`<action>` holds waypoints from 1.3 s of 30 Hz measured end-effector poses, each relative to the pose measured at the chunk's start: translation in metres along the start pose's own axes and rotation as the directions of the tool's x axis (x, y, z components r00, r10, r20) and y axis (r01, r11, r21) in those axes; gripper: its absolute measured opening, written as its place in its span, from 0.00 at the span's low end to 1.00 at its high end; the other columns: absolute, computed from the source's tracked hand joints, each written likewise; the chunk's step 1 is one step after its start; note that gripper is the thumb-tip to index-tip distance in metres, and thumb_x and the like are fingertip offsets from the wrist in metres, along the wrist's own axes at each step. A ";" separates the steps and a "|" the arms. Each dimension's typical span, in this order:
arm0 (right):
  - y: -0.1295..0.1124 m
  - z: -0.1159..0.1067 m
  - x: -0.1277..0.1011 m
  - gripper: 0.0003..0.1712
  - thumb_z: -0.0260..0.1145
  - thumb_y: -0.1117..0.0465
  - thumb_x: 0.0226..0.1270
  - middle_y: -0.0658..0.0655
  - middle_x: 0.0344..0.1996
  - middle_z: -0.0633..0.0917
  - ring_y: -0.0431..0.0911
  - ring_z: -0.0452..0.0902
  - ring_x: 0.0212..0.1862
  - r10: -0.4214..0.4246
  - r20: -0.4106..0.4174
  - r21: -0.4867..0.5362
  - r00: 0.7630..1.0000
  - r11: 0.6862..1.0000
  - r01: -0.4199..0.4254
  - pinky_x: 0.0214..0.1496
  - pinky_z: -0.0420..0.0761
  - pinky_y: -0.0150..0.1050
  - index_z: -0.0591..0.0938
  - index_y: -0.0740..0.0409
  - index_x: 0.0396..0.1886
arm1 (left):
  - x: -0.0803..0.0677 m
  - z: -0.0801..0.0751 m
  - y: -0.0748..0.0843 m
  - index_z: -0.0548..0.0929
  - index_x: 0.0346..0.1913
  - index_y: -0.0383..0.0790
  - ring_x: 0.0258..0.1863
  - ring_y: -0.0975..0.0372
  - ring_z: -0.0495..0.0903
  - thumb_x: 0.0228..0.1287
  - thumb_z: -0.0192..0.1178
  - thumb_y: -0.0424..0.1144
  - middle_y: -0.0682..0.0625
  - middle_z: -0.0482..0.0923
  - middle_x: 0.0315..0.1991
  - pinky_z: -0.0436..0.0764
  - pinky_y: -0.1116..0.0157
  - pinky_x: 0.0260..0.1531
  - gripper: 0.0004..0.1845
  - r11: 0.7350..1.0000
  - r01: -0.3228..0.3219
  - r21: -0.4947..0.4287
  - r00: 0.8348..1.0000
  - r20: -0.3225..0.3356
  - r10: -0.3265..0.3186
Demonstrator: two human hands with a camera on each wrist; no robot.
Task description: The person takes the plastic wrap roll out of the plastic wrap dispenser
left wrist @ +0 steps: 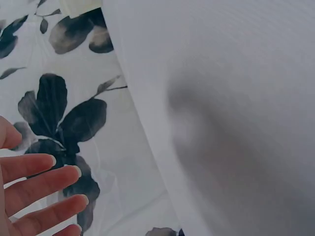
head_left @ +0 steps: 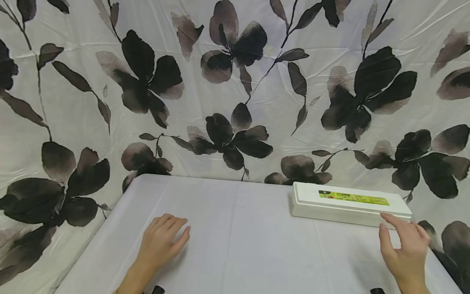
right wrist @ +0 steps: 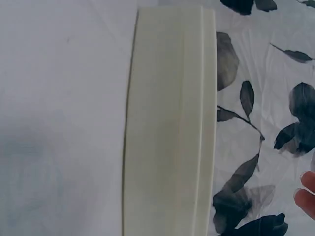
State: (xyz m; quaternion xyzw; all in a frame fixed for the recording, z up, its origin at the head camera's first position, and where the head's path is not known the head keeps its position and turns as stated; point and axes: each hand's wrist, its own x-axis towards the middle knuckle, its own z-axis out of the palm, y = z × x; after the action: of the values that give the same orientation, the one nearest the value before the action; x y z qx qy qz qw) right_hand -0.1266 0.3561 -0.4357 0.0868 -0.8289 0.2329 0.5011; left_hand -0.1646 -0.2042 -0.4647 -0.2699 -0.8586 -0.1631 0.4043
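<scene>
A long white box (head_left: 349, 206) with a green label lies shut at the back right of the white table (head_left: 238, 237). My right hand (head_left: 405, 249) is at the box's near right corner, fingers fairly straight, fingertips touching or almost touching its edge, holding nothing. In the right wrist view the box (right wrist: 170, 123) fills the middle, and two fingertips (right wrist: 307, 194) show at the right edge. My left hand (head_left: 161, 241) rests flat on the table at the front left, fingers straight and together. The left wrist view shows those straight fingers (left wrist: 39, 189) against the floral cloth.
A white cloth printed with dark flowers (head_left: 235, 102) hangs behind the table and drapes down both sides. The table's left edge (head_left: 106, 228) runs diagonally toward me. Bare tabletop lies between my hands.
</scene>
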 end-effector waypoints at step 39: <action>0.018 0.028 0.040 0.14 0.57 0.68 0.67 0.71 0.35 0.86 0.13 0.65 0.44 0.306 -0.303 0.042 0.903 0.951 -0.308 0.55 0.58 0.31 0.86 0.73 0.36 | 0.052 0.062 0.038 0.85 0.22 0.46 0.25 0.64 0.78 0.55 0.65 0.37 0.57 0.84 0.23 0.76 0.65 0.24 0.06 0.985 -0.025 -0.172 0.999 -0.027 0.020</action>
State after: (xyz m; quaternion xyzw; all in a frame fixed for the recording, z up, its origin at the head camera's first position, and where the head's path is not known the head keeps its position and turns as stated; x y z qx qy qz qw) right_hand -0.1750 0.3626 -0.4169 -0.0836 -0.7454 0.3164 0.5808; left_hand -0.2066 -0.1254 -0.4599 -0.3115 -0.8330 -0.2356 0.3918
